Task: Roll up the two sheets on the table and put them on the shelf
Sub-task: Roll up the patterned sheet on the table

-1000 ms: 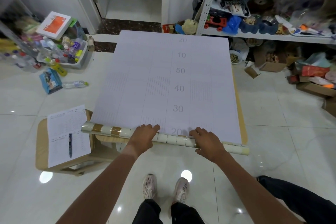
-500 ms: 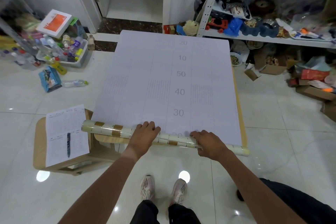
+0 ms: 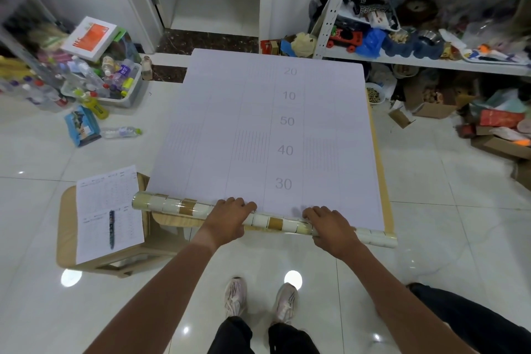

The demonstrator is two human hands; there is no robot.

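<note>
White glossy floor tiles [image 3: 431, 181] run under everything, and a low wooden table [image 3: 385, 181] stands in the middle of them, its top almost wholly covered by a pale sheet [image 3: 230, 112] printed with grey numbers and fine ruled blocks. Along the near edge of the table the sheet is already wound into a roll [image 3: 172, 205] whose outer face shows white and gold tiles; the roll overhangs the table at both ends. The left hand [image 3: 227, 221] lies over the roll near its middle, fingers curled over the top of it. The right hand [image 3: 330, 224] sits further along toward the roll's right end, fingers likewise bent over it and gripping it. Just left of the table stands a small wooden stool [image 3: 64, 227] carrying a printed paper [image 3: 94, 210] with a dark pen [image 3: 112, 227] lying on it. Beyond the table's far right corner is a white metal shelf [image 3: 416, 62] crowded with toys and odds and ends. Off the table's far left corner sits a bin of bottles [image 3: 115, 86]. Below the table's near edge, the person's two pale shoes [image 3: 235, 296] point at it.
</note>
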